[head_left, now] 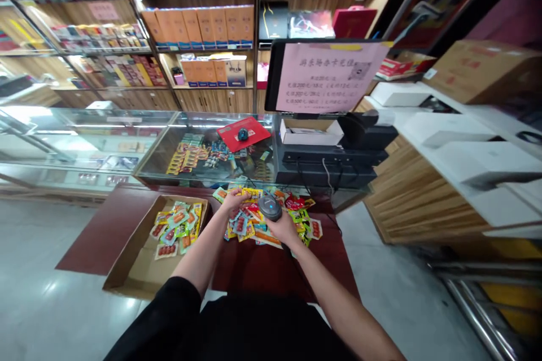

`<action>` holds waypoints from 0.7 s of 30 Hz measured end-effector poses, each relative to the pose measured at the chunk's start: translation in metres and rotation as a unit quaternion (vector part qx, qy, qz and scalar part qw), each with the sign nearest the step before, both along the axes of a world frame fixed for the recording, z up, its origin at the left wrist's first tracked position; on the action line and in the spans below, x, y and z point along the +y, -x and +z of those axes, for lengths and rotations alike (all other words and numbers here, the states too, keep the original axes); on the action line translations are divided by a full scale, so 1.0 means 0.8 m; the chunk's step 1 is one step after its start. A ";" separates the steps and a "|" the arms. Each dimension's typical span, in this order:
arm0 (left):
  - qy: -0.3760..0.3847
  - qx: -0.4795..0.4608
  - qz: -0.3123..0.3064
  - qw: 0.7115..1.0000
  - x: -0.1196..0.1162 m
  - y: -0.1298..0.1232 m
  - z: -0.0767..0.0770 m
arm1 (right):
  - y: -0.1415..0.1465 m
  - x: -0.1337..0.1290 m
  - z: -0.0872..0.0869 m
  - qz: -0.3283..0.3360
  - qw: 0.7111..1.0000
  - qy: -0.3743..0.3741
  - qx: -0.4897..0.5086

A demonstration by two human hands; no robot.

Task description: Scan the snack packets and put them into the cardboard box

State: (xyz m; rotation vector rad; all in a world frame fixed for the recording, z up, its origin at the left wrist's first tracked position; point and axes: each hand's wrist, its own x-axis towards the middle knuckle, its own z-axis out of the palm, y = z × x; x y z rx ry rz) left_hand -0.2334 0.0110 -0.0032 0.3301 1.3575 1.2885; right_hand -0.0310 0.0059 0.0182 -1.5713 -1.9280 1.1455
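Note:
My right hand (pixel 283 228) is wrapped around a dark handheld barcode scanner (pixel 270 206), which shows a small blue light on top. To its left, my left hand (pixel 234 201) has its fingers closed on the end of a yellow snack packet (pixel 253 194). Beneath both hands spreads a pile of small snack packets (pixel 240 225) in yellow, green, red and clear wrapping, several with sausages showing. An open cardboard box (pixel 139 272) beside my left forearm holds more such packets (pixel 178 219) toward its far end.
The pile and box rest on a dark red table (pixel 254 271). Behind it stands a glass display case (pixel 161 163) with a red folder (pixel 249 134) on top. A monitor with a pink notice (pixel 324 76) rises at back right, near a white tray (pixel 311 134).

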 end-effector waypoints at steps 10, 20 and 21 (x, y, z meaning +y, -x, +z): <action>-0.018 -0.004 0.032 0.999 -0.026 0.046 0.031 | 0.054 -0.009 0.027 0.031 0.999 -0.039 0.005; -0.019 0.008 0.049 0.999 -0.060 0.088 0.046 | 0.091 -0.020 0.029 0.075 0.996 -0.054 0.015; -0.018 0.012 0.059 0.998 -0.069 0.099 0.048 | 0.098 -0.023 0.030 0.087 0.995 -0.053 0.016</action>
